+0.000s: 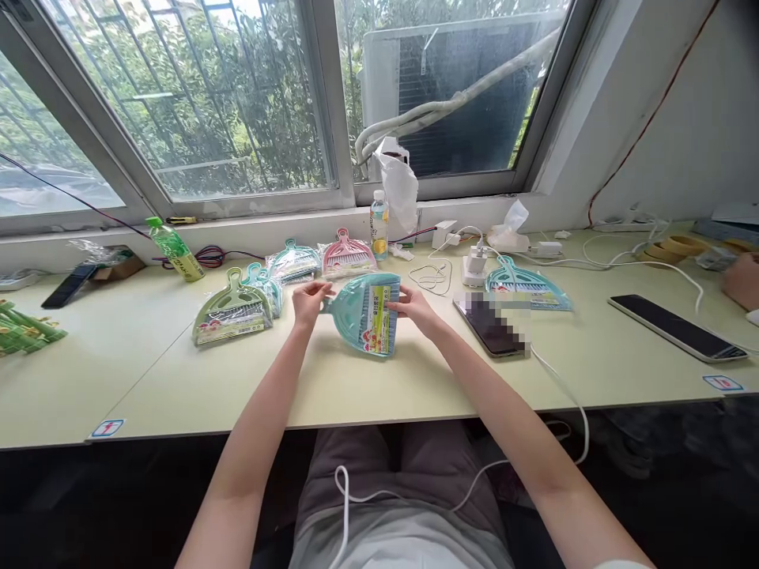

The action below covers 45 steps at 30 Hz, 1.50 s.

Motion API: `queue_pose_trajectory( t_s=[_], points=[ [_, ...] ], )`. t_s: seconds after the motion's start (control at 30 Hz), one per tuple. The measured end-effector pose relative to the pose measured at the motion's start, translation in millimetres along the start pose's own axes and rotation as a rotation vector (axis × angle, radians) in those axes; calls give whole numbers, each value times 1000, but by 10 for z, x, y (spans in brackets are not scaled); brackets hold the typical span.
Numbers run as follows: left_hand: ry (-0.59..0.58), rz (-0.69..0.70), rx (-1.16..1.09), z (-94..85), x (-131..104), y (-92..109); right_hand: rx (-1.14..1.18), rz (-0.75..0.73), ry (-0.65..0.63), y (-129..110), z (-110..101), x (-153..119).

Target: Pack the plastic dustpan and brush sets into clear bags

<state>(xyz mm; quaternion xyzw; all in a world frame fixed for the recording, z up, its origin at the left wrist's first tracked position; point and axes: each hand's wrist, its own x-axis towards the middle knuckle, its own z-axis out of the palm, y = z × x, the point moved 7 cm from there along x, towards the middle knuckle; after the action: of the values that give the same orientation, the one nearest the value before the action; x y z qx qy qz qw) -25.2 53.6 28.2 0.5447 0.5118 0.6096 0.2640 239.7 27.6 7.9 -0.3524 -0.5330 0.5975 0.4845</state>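
Note:
Between my hands a teal dustpan and brush set (351, 313) in clear wrap is held sideways above the table, its handle to the left and its bristles to the right. My left hand (309, 303) is closed around the handle end. My right hand (415, 308) pinches the bristle edge, next to the printed label. Left of my hands lie a green wrapped set (228, 308) and a teal one (266, 286) partly behind it. Farther back are another teal set (295, 261) and a pink set (348, 254). One more teal set (527, 286) lies to the right.
A phone (489, 324) with a blurred screen and a second phone (676, 325) lie on the right. White cables run around a charger (473, 267). A drink bottle (379, 225) and a green bottle (176, 249) are near the window. The table's front edge (379, 422) is close to my lap.

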Motion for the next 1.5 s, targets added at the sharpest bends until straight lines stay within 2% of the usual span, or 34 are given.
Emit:
queue_pose_trajectory(
  t_s=[0.13, 0.27, 0.33, 0.43, 0.5, 0.57, 0.63, 0.67, 0.73, 0.77, 0.8, 0.87, 0.97, 1.07, 1.13, 1.2, 1.3, 1.4, 1.5],
  points=[
    [434, -49, 115, -542, 63, -80, 189, -42, 167, 29, -245, 60],
    [855, -75, 202, -1076, -59, -42, 375, -66, 299, 99, -371, 55],
    [987, -44, 248, -1243, -161, 37, 405, -96, 311, 102, -354, 27],
    [1054, 21, 341, -1349, -287, 207, 398, -95, 335, 130, -310, -11],
    [1030, 91, 368, -1302, -331, 338, 369, -70, 357, 166, -289, -20],
    [916, 183, 310, -1118, -321, 451, 343, -40, 368, 199, -272, -17],
    [656, 206, 110, -766, -249, 470, 335, -5, 376, 224, -259, -15],
    [468, 161, -39, -518, -208, 433, 337, 13, 377, 233, -252, -16],
    [37, -68, -311, 86, -221, 286, 346, 33, 363, 230, -232, -17],
    [-156, -166, -369, 366, -294, 230, 346, 34, 348, 219, -221, -16],
    [-278, -221, -379, 566, -378, 187, 340, 33, 331, 204, -211, -14],
    [-367, -284, -360, 767, -504, 86, 304, 35, 312, 179, -206, -5],
    [-274, -361, -354, 735, -523, -94, 171, 142, 300, 219, -203, 6],
    [-50, -395, -377, 504, -393, -222, -27, 320, 190, 323, -127, 1],
    [92, -392, -376, 336, -301, -267, -98, 377, 125, 368, -82, -8],
    [189, -396, -363, 201, -239, -303, -74, 363, 160, 372, -113, -6],
    [282, -430, -379, 61, -200, -370, 94, 265, 325, 330, -276, 11],
    [317, -457, -401, 9, -189, -421, 239, 199, 429, 293, -446, 31],
    [319, -442, -357, 11, -188, -415, 299, 140, 448, 233, -572, 64]
  ],
)
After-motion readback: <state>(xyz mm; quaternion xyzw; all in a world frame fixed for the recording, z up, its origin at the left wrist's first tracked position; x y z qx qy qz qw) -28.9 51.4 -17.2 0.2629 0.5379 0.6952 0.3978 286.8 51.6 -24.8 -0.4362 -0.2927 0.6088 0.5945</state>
